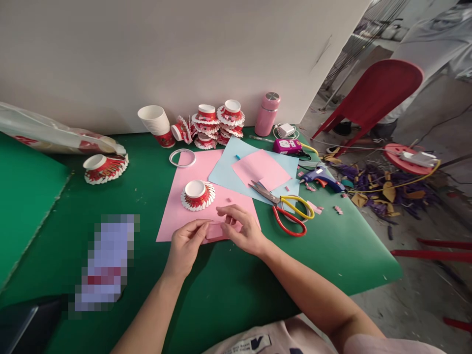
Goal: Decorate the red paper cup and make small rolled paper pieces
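Observation:
My left hand [187, 245] pinches the left end of a small pink paper piece [215, 230] between thumb and fingertips. My right hand [243, 230] is at the right end of that piece, thumb and curled fingers on it, the index finger partly raised. Beneath both hands lies a large pink paper sheet [172, 206]. Just beyond my hands, a red paper cup with a fringed, flared rim [199, 196] stands upside down on the sheet. To the right of my right hand are scissors [275, 199] with yellow and red handles, blades spread.
Behind are a blue sheet [223, 169], stacked white cups [153, 120], several fringed cups [206, 118] and a pink flask [268, 115]. A white tape ring [183, 158] lies left; a glue gun [322, 178] lies right. A red chair [379, 93] stands beyond the table.

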